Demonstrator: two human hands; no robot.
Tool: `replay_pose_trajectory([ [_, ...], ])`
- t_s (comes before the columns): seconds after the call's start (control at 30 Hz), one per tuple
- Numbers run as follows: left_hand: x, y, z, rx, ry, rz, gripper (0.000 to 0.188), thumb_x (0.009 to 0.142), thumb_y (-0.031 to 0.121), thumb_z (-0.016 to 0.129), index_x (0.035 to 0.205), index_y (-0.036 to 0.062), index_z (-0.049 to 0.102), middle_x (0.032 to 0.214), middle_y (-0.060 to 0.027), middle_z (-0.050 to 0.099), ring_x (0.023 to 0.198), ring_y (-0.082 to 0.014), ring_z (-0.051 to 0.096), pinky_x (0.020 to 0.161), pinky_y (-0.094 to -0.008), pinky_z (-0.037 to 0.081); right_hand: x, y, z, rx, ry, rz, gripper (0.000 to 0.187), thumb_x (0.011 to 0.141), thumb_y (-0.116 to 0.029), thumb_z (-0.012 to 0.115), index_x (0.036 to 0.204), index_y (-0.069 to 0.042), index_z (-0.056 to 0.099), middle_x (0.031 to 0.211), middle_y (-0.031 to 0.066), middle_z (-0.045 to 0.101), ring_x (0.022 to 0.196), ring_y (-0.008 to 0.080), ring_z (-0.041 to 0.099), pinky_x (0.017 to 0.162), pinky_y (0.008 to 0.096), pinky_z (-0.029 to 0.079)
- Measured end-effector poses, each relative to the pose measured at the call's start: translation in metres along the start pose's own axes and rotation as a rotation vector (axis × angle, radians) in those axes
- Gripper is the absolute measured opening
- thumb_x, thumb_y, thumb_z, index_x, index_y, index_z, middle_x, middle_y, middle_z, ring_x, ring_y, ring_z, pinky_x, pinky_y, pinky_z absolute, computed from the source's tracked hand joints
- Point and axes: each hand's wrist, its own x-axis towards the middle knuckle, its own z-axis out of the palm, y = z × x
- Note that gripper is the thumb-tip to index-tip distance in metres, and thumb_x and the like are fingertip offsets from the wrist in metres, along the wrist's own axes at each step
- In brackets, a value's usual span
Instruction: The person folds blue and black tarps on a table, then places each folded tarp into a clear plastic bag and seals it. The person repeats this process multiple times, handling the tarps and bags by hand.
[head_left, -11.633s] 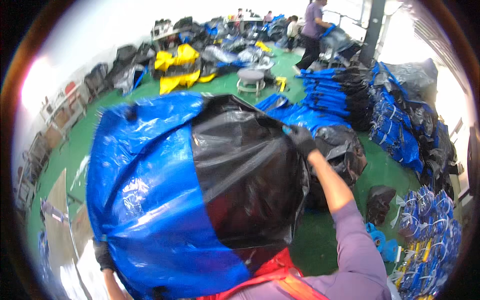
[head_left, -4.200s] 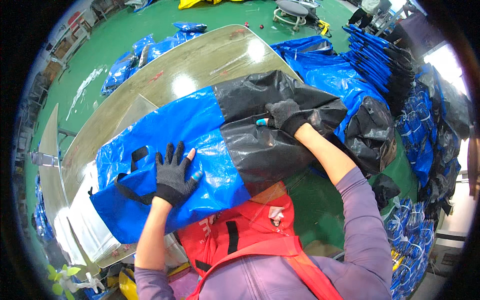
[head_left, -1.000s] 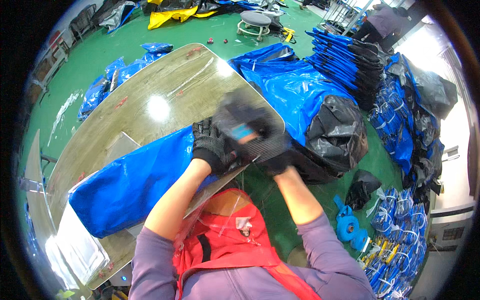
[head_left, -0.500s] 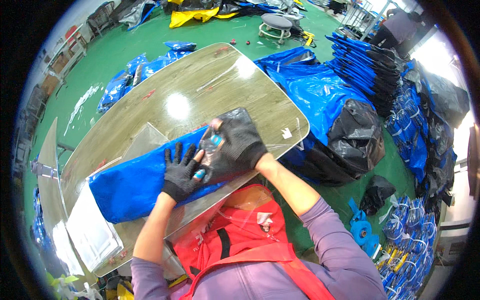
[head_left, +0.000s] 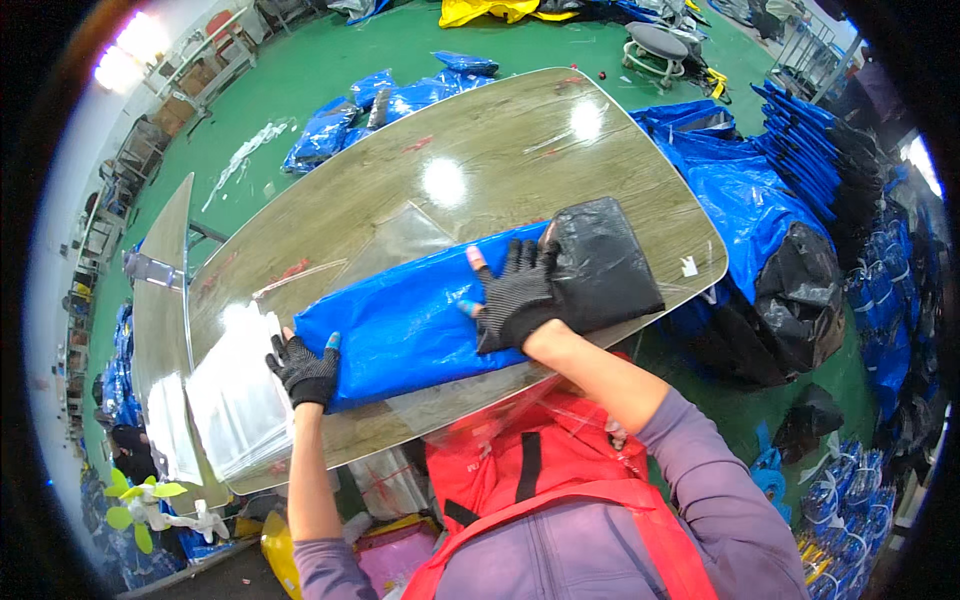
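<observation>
A folded blue plastic sheet (head_left: pixel 420 322) with a black end section (head_left: pixel 606 262) lies lengthwise on the wood-grain table (head_left: pixel 330 225). At its left end is my left hand (head_left: pixel 308 370) in a black ribbed glove, fingers apart, the thumb touching the blue edge. The other fingers reach past that edge beside a stack of clear plastic bags (head_left: pixel 235 400). My right hand (head_left: pixel 518 290), gloved alike, presses flat with spread fingers where blue meets black. Blue wraps show on bare fingertips.
Blue wrapped packages (head_left: pixel 330 135) lie on the green floor beyond the table. A big blue and black sheet pile (head_left: pixel 750 205) stands against the right side, with tied blue bundles (head_left: pixel 848 510) lower down. A round grey stool (head_left: pixel 657 42) is farther back. A small green fan (head_left: pixel 145 505) sits lower left.
My left hand has moved from the sheet's middle to its left end. My right hand has slid left off the black end, which now lies flatter. The whole view has shifted.
</observation>
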Motion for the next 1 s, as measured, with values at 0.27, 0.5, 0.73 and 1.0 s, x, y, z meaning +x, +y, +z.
replay_pose_trajectory([
  [0.27,0.0,-0.061,-0.004,-1.607,-0.352,-0.166,0.074,0.088,0.044,0.066,0.143,0.0045,0.036,0.141,-0.0143,0.043,0.123,-0.0251,0.047,0.096,-0.0377,0.046,0.027,-0.049,0.034,0.194,0.099,-0.091,0.059,0.09,-0.058,0.042,0.14,-0.027,0.045,0.151,0.0175,0.029,0.141,0.0416,0.018,0.103,0.0756,0.005],
  [0.5,0.017,-0.058,-0.05,-1.743,-0.626,0.045,0.051,0.08,0.023,0.066,0.123,-0.0006,0.052,0.109,-0.015,0.063,0.094,-0.0268,0.063,0.083,-0.0382,0.054,-0.013,-0.031,0.035,0.313,0.73,-0.414,0.041,0.082,-0.026,0.055,0.12,-0.012,0.059,0.12,0.0173,0.057,0.098,0.0328,0.057,0.078,0.0464,0.044],
  [0.73,-0.023,0.121,-0.161,-2.072,-0.639,0.419,0.061,0.095,0.044,0.053,0.141,0.0055,0.039,0.123,-0.013,0.056,0.108,-0.0236,0.059,0.092,-0.0375,0.05,-0.055,-0.002,0.073,0.49,0.283,-0.319,0.034,0.085,-0.02,0.055,0.118,-0.01,0.058,0.109,0.0186,0.061,0.093,0.0337,0.061,0.084,0.0455,0.048],
  [1.0,-0.077,0.288,-0.11,-0.386,0.184,1.361,0.065,0.092,0.048,0.043,0.147,0.0152,0.033,0.151,-0.0213,0.028,0.141,-0.0422,0.02,0.114,-0.0565,0.007,-0.038,-0.012,0.102,0.442,0.293,-0.357,0.044,0.101,-0.028,0.037,0.14,-0.008,0.037,0.145,0.0147,0.04,0.134,0.024,0.038,0.113,0.0385,0.028],
])
